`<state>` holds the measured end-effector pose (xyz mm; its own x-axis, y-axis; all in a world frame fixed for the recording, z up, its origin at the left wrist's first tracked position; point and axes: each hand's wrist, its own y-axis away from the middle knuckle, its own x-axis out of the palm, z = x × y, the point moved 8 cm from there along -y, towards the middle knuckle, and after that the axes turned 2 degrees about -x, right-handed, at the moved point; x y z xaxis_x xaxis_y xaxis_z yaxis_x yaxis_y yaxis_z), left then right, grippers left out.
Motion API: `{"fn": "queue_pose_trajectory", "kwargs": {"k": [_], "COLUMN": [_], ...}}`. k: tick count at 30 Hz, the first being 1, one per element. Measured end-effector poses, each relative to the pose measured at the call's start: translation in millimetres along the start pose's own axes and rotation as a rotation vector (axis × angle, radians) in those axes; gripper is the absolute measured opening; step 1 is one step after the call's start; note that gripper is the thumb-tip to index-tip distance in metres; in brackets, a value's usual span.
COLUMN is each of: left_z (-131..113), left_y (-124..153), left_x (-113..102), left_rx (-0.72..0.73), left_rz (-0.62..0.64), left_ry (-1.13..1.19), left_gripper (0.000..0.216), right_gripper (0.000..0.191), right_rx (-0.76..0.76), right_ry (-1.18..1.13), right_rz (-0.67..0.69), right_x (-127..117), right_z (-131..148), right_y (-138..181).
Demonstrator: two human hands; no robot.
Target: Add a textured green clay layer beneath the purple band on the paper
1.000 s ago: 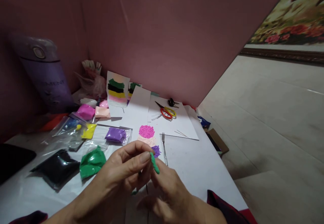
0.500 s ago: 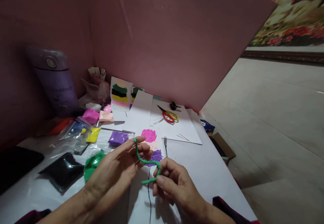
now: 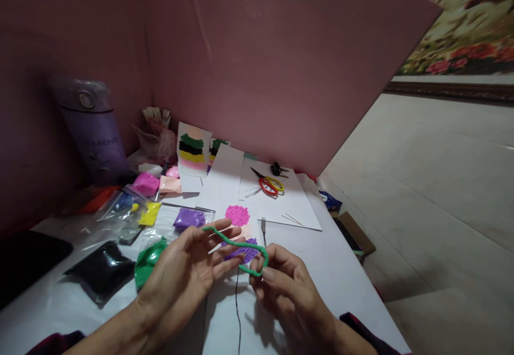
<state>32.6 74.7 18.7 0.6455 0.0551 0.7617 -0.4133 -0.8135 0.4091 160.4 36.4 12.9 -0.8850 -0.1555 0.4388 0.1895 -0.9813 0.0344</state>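
Observation:
A thin green clay rope (image 3: pixel 236 246) curves in the air between my two hands, just above the white table (image 3: pixel 321 269). My left hand (image 3: pixel 188 274) lies palm up with fingers spread, and the rope's left end rests on its fingertips. My right hand (image 3: pixel 281 285) pinches the rope's right end between thumb and fingers. Just behind the rope lies a paper card (image 3: pixel 240 225) with pink, peach and purple clay texture. A small metal fork tool (image 3: pixel 263 232) lies to the right of that card.
Bags of clay lie at left: green (image 3: pixel 148 261), black (image 3: pixel 100 272), purple (image 3: pixel 188 218), yellow (image 3: pixel 149 214), pink (image 3: pixel 145 182). Red-and-yellow scissors (image 3: pixel 268 182) rest on white paper. A purple bottle (image 3: pixel 94 130) stands back left. A pink board (image 3: pixel 261 60) walls the back. The table's right edge drops to the floor.
The short green clay piece between my fingers has become a long thin rope. My hands have moved apart, and the left hand has opened flat under one end.

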Motion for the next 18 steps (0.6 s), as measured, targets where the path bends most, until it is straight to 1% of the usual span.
{"fn": "queue_pose_trajectory", "kwargs": {"k": [3,5,7,10,14,18], "left_z": [2,4,6,7,8,10], "left_y": [-1,-1,0,0,-1,1], "left_x": [-1,0,3,6,5,12], "left_rx": [-0.018,-0.034,-0.060,-0.074,-0.069,-0.082], "left_rz": [-0.015,0.000,0.039,0.089,0.114,0.219], "left_ry": [0.002,0.001,-0.008,-0.025,-0.031,-0.018], "left_gripper": [0.016,0.015,0.019,0.033,0.024,0.028], "right_gripper": [0.022,0.021,0.021,0.018,0.014,0.013], "right_rx": [-0.024,-0.032,-0.038,-0.037,-0.043,-0.035], "right_ry": [-0.050,-0.093,-0.130,-0.172,-0.216,-0.243], "right_rz": [-0.026,-0.050,-0.065,-0.077,-0.097,-0.119], "right_x": [-1,-2,-2,-3,-8,-12], "right_z": [5,8,12,17,20,18], "right_y": [0,0,0,0,-1,-2]}}
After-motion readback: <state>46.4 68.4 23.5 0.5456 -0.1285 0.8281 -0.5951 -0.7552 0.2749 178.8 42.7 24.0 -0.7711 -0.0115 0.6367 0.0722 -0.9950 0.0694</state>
